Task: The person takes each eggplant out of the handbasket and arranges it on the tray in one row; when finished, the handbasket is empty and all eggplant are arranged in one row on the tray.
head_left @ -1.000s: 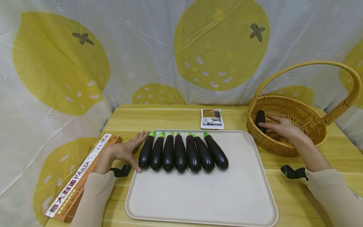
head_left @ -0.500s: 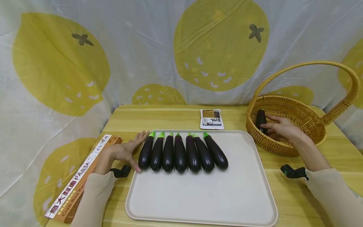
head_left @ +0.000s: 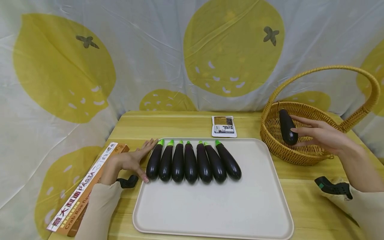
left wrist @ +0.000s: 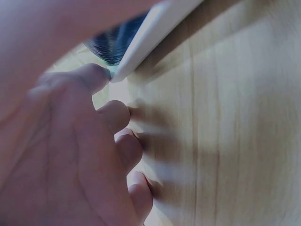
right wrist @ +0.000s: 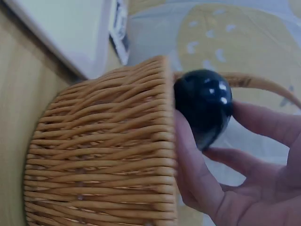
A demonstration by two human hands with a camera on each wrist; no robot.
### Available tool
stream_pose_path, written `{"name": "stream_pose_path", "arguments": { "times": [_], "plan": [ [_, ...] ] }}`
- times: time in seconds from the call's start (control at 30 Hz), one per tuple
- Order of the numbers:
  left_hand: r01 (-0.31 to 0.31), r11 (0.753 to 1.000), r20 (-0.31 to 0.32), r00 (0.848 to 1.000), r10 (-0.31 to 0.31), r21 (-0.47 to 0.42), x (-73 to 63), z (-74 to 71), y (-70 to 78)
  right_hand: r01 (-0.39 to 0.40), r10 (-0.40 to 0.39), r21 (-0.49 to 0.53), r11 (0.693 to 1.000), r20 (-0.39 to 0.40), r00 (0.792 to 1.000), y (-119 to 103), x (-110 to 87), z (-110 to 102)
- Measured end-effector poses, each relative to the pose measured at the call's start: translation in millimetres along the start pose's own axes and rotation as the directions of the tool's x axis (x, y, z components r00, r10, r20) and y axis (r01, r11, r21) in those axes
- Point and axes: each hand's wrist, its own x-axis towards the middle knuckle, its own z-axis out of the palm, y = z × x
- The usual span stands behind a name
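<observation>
My right hand pinches a dark purple eggplant between thumb and fingers, over the mouth of a wicker basket. In the right wrist view the eggplant's round end shows at the basket rim. On the left, my left hand rests spread at the left edge of a white tray, its thumb at the rim beside the leftmost eggplant. Several eggplants with green stem ends lie side by side along the tray's back half. The left wrist view shows the left fingertips at the tray's edge.
A pasta box lies slanted under my left forearm. Behind the tray lies a white packet. The basket's tall arched handle rises over its opening, and a lemon-print curtain hangs behind the wooden table.
My right hand has drawn the eggplant up from the basket's left inside wall and moved it to the right. The left hand and the eggplants on the tray stay in place.
</observation>
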Motion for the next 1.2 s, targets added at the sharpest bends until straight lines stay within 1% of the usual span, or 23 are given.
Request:
{"name": "stream_pose_path", "arguments": {
  "times": [0.07,0.17,0.23,0.33,0.43,0.53,0.67,0.73,0.8,0.87,0.97,1.07,1.2],
  "plan": [
    [-0.004,1.0,0.0,1.0,0.004,0.002,0.1,-0.1,-0.2,0.053,-0.053,-0.03,0.998,0.024,0.998,1.2,-8.0,-3.2],
    [-0.006,1.0,0.0,1.0,0.006,0.006,0.3,-0.2,-0.4,0.092,-0.088,-0.083,0.992,0.049,0.995,-0.8,-21.6,-3.8],
    [-0.004,1.0,0.0,1.0,0.004,0.008,0.5,-0.1,-0.5,0.077,-0.07,-0.122,0.99,0.061,0.996,-5.0,-30.7,-2.0],
    [0.003,1.0,-0.001,1.0,-0.003,0.006,0.7,0.2,-1.0,0.026,-0.013,-0.176,0.984,0.075,0.997,-13.0,-42.6,2.7],
    [0.005,1.0,-0.001,1.0,-0.005,0.007,0.8,0.1,-1.1,-0.002,0.029,-0.209,0.978,0.129,0.991,-19.3,-49.8,7.1],
    [-0.001,1.0,-0.002,1.0,0.001,0.011,0.7,-0.3,-1.1,-0.002,0.042,-0.193,0.981,0.205,0.978,-23.1,-51.7,15.4],
    [-0.008,1.0,-0.001,1.0,0.008,0.01,0.9,-0.6,-1.5,0.004,0.033,-0.116,0.993,0.315,0.948,-27.9,-43.4,36.8],
    [-0.011,1.0,-0.001,1.0,0.011,0.01,1.1,-0.6,-1.8,0.032,-0.001,-0.079,0.996,0.363,0.932,-29.5,-35.1,51.4],
    [-0.015,1.0,-0.001,1.0,0.015,0.013,1.2,-0.5,-1.7,0.071,-0.038,-0.072,0.995,0.384,0.922,-31.0,-26.0,66.8],
    [-0.014,1.0,-0.002,1.0,0.014,0.016,1.2,-0.5,-1.5,0.107,-0.072,-0.071,0.992,0.389,0.918,-29.9,-15.7,81.4],
    [-0.008,1.0,-0.005,1.0,0.008,0.016,1.0,-0.5,-1.6,0.127,-0.085,-0.086,0.988,0.379,0.921,-27.3,-0.9,97.9],
    [-0.006,1.0,-0.008,1.0,0.007,0.024,1.2,-0.4,-2.7,0.117,-0.075,-0.091,0.989,0.374,0.924,-22.8,11.5,108.0],
    [-0.014,0.999,-0.014,1.0,0.014,0.04,1.4,-0.3,-3.4,0.111,-0.081,-0.053,0.992,0.392,0.916,-15.7,23.1,114.8]
  ]
}}
